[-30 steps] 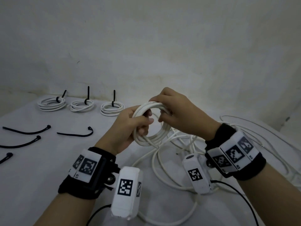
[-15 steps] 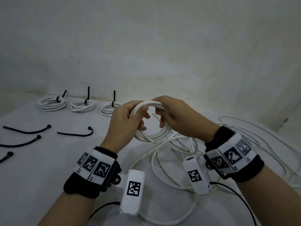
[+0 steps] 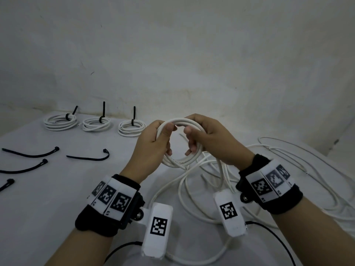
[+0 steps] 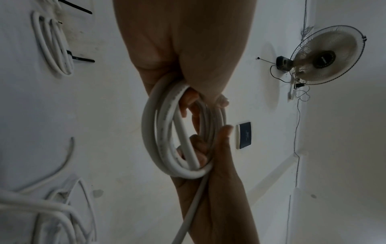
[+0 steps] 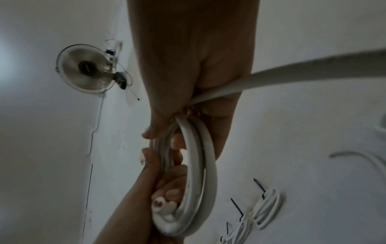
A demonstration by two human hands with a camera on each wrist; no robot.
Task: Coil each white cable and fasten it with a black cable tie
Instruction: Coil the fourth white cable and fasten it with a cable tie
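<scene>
I see the white cable coil (image 3: 178, 143) held up above the table (image 3: 57, 198), dead centre of the head view, several loops stacked. Left hand (image 3: 153, 148) grips the coil's 9 o'clock side, thumb pressed over the top strands, fingers curled through the ring. Right hand (image 3: 209, 141) grips the 3 o'clock side, fingers wrapped round the loops from above, thumb inside the ring. In the left wrist view the coil (image 4: 181, 132) sits between both hands, a loose strand running down past the right forearm. Right wrist view shows the same coil (image 5: 196, 173), with a strand leaving toward 3 o'clock.

Loose white cable (image 3: 211, 189) sprawls on the table from 5 to 3 o'clock of the coil, below the hands. Three tied coils (image 3: 96, 123) sit in a row at 9 to 10 o'clock by the wall, each with a black tie sticking up. Four loose black cable ties (image 3: 88, 157) lie at 8 to 9 o'clock. Wall fan (image 4: 325, 56) shows in both wrist views.
</scene>
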